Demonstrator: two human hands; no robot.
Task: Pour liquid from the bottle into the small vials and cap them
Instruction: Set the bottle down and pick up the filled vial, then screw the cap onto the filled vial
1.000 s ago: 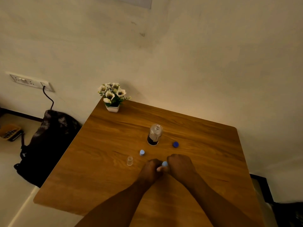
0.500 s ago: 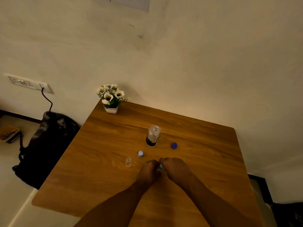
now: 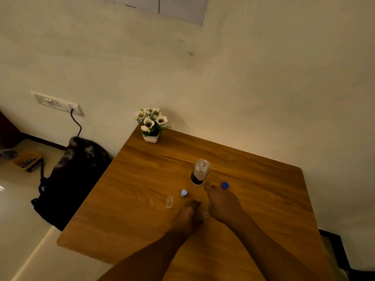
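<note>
Between my hands, a small clear glass vial now stands uncapped on the wooden desk. My right hand has opened and reaches towards the clear plastic bottle just beyond it; my left hand stays loosely curled, its grip unclear. Pouring looks next.

Worktop: orange-brown wood grain. Bottle: clear, dark liquid at base. Loose bottle cap: deep blue. Capped vial: pale blue top. Open vial: colourless. Flowers: white, dark centres, white pot. Backpack: black, mottled grey.
</note>
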